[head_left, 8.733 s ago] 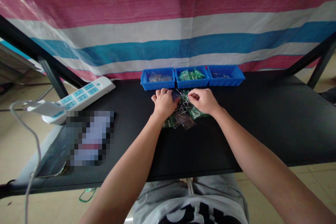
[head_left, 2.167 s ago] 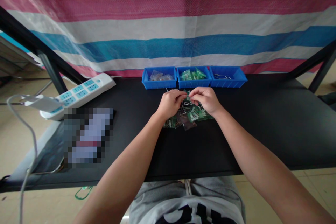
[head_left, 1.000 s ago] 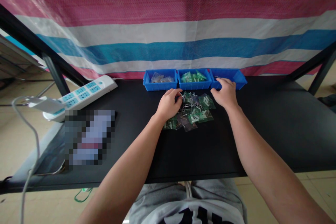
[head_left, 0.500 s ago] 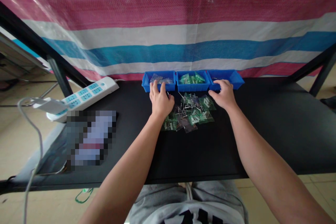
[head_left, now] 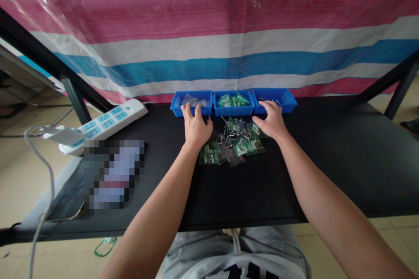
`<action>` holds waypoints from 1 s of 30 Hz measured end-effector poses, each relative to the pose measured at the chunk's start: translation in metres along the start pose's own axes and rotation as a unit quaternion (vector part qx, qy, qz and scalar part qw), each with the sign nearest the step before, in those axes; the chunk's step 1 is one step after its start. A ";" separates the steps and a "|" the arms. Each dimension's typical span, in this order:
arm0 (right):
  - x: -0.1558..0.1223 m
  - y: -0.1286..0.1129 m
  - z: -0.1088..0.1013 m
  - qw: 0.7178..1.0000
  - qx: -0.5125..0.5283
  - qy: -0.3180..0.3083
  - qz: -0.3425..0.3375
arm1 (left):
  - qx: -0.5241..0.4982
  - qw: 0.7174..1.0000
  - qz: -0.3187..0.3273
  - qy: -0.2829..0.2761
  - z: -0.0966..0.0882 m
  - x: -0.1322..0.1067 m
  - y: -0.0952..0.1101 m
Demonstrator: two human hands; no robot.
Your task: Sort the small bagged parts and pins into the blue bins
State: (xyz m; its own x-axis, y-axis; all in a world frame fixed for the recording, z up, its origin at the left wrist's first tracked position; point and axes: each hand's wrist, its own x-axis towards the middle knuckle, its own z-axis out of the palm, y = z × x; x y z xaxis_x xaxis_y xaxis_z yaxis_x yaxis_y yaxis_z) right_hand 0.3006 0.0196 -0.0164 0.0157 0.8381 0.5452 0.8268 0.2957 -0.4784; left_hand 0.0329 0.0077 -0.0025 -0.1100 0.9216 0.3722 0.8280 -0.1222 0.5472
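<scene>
Three blue plastic bins stand in a row. My left hand (head_left: 196,128) is at the front of the left bin (head_left: 175,108), its fingers spread over the front rim and its thumb apart. A thin metal pin shows by that thumb; whether it is held I cannot tell. At the right bin (head_left: 288,103), my right hand (head_left: 272,121) has its fingertips over the front rim and its thumb stretched left. The middle bin (head_left: 233,110) contains green packets (head_left: 233,100). Between my hands lies a pile of small green and clear bags with loose metal pins (head_left: 234,135).
On the black table (head_left: 343,152), a white power strip (head_left: 108,122) with a plugged-in adapter (head_left: 63,135) lies at the left. A pixelated flat object (head_left: 118,174) is nearer me. Striped sheeting (head_left: 242,43) hangs behind the bins.
The row of bins has shifted a little to the left, and both hands have moved left with it. The pile of bags and pins stays nearly where it was.
</scene>
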 end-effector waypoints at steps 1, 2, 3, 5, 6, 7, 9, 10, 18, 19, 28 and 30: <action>0.000 0.000 0.000 1.000 0.000 -0.003 -0.001 | -0.001 1.000 -0.001 -0.002 0.000 0.000 0.000; 0.000 0.000 0.000 1.000 0.000 -0.006 -0.001 | 0.000 1.000 -0.004 -0.004 0.000 0.000 0.001; 0.000 -0.001 0.001 1.000 0.000 -0.009 -0.001 | 0.002 1.000 -0.009 -0.007 0.000 -0.001 0.002; -0.001 -0.002 0.001 1.000 0.002 -0.013 0.000 | 0.008 1.000 -0.018 -0.005 -0.001 -0.002 0.005; -0.001 -0.003 0.002 1.000 0.004 -0.012 0.000 | 0.010 1.000 -0.019 0.002 -0.002 -0.003 0.007; -0.001 -0.004 0.002 1.000 0.006 -0.009 0.000 | 0.013 1.000 -0.017 0.013 -0.003 -0.003 0.009; -0.002 -0.008 0.000 1.000 0.007 0.012 0.001 | 0.018 0.999 -0.006 0.046 -0.006 -0.004 0.012; -0.002 -0.011 -0.001 1.000 0.007 0.029 0.002 | 0.018 0.998 0.001 0.061 -0.007 -0.004 0.014; -0.005 -0.040 -0.009 0.997 0.058 0.011 -0.048 | -0.010 0.998 0.045 -0.037 -0.006 -0.002 0.012; -0.006 -0.042 -0.008 0.996 0.067 -0.008 -0.061 | 0.002 0.999 0.030 -0.038 -0.005 -0.002 0.011; -0.010 -0.048 -0.002 0.990 0.083 -0.076 -0.083 | 0.079 0.991 0.066 -0.089 0.005 0.000 -0.005; -0.010 -0.047 -0.002 0.990 0.084 -0.076 -0.080 | 0.073 0.990 0.070 -0.093 0.005 0.001 -0.006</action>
State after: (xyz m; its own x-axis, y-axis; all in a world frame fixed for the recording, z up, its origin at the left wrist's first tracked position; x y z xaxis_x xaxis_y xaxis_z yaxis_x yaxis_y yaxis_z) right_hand 0.2632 -0.0033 0.0021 -0.2028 0.8296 0.5202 0.7065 0.4918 -0.5089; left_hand 0.0307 0.0113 -0.0096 0.1044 0.9531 0.2842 0.8998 -0.2122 0.3812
